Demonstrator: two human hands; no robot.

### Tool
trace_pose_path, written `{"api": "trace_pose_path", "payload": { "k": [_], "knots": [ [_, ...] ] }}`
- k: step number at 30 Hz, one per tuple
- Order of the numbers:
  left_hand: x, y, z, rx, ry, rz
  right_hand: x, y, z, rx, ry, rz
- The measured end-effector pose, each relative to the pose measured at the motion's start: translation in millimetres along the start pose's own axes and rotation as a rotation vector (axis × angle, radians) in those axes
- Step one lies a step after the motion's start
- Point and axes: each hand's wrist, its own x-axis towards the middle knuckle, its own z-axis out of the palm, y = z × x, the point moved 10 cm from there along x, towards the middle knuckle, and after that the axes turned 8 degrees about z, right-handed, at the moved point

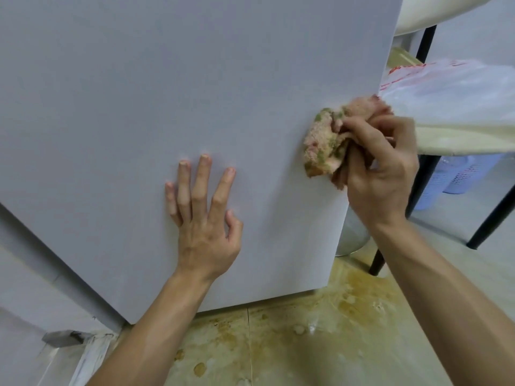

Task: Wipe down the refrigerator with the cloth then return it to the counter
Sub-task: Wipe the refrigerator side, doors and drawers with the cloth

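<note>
- Two bare forearms (pixel 156 324) reach in from the bottom edge, one to each hand.
- One cloth (pixel 323 143), a crumpled, nubbly terry rag in faded pink with green patches, is bunched in the right hand (pixel 381 174). The fingers and thumb curl round it, and its free end is pressed against the refrigerator beside the knuckles.
- One refrigerator (pixel 167 79) fills most of the view: a flat, smooth, pale grey panel with a straight vertical edge just behind the right hand.
- One left hand (pixel 206 218) lies flat on that panel, level with and well to the side of the cloth. Its four fingers are straight and slightly spread, the thumb is bent, and it holds nothing.
- One thin, translucent plastic bag (pixel 451 98) with red print lies beyond the right hand on a cream tabletop (pixel 459 143).
- Two slim black legs (pixel 418 190) stand under that top, and a third black bar rises above it.
- One lavender plastic basket (pixel 457 176) with a grid wall sits beneath the top.
- One round, shiny metal base (pixel 354 238) stands below the right wrist.
- Below both arms, the pale tiled floor (pixel 306 344) is blotched with yellow-brown stains.
</note>
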Motion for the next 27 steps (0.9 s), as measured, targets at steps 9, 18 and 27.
{"api": "trace_pose_path", "payload": {
  "k": [9, 18, 27],
  "knots": [
    [1, 12, 9, -0.006, -0.016, 0.018, -188, 53, 61, -0.079, -0.693, -0.091],
    [3, 12, 10, 0.0, -0.005, 0.017, -67, 43, 12, 0.108, -0.302, 0.102],
    [7, 20, 10, 0.013, 0.023, -0.017, -102, 42, 22, 0.059, -0.216, 0.046]
  ]
}}
